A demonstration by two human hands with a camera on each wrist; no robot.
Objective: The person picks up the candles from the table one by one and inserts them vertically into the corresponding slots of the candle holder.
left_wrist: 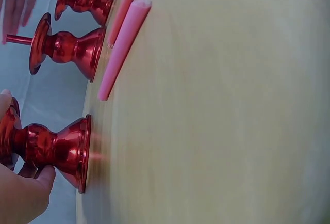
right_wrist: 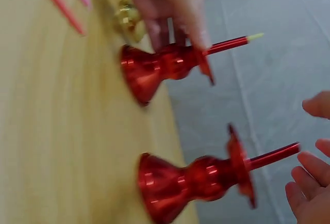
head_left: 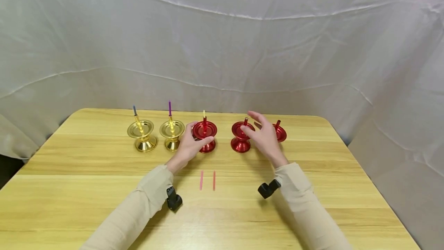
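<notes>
On my screens, the left grip (head_left: 189,146), a bare hand, curls its fingers and thumb around the first red holder (head_left: 205,130). That holder stands up on the table (head_left: 239,219), and a yellow candle (head_left: 204,114) pokes out of its red tube (head_left: 204,123). The right grip (head_left: 265,137) is spread wide, thumb apart from the fingers, beside the next red holder (head_left: 240,138). Its fingers are near the top of that holder's tube; the right wrist view is blurry, so I can't be sure if they touch it. In the head view, this hand gets in my way and hides part of the last red holder (head_left: 281,134). On the other side, a gold holder (head_left: 172,143) with a purple candle (head_left: 170,108) stands just beside the left grip. Farther left I see one more gold holder (head_left: 145,143) with a blue candle (head_left: 134,110). A pink candle (head_left: 201,180) and a coral candle (head_left: 214,181) lie side by side, a bit apart, between the two tan sleeves (head_left: 130,213). A small black camera (head_left: 174,200) sits by each sleeve. A pale cloth (head_left: 222,49) hangs behind everything.
</notes>
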